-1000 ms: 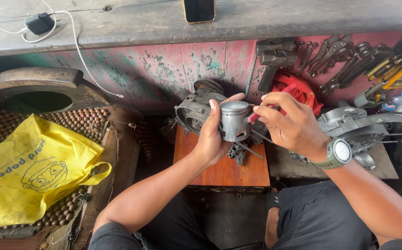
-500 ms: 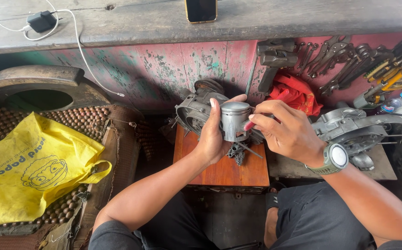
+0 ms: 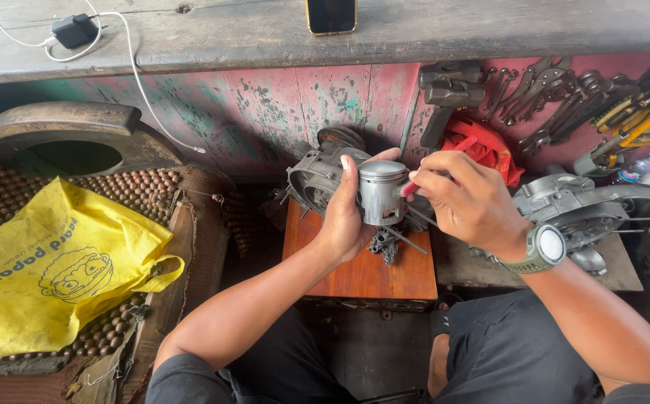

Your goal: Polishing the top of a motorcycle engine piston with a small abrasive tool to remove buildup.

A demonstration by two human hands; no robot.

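My left hand [image 3: 349, 217] grips a grey metal piston [image 3: 382, 192], held upright over a small wooden block [image 3: 362, 273]. My right hand [image 3: 465, 200], with a watch on its wrist, pinches a thin red-handled tool [image 3: 433, 168] whose tip meets the piston's right side. Behind the piston sits a grey engine casing [image 3: 311, 177] on the block. Thin metal studs and a small toothed part [image 3: 385, 245] show just below the piston.
A yellow plastic bag [image 3: 56, 269] lies on a beaded seat mat at left. Wrenches and pliers [image 3: 564, 97] lie at the upper right beside a red cloth [image 3: 489, 150]. Another engine cover [image 3: 575, 209] rests at right. A phone [image 3: 330, 15] and charger [image 3: 74, 30] sit on the wooden shelf.
My right hand has shifted slightly down and right beside the piston, and the red tool now shows more clearly. My left hand keeps its grip.
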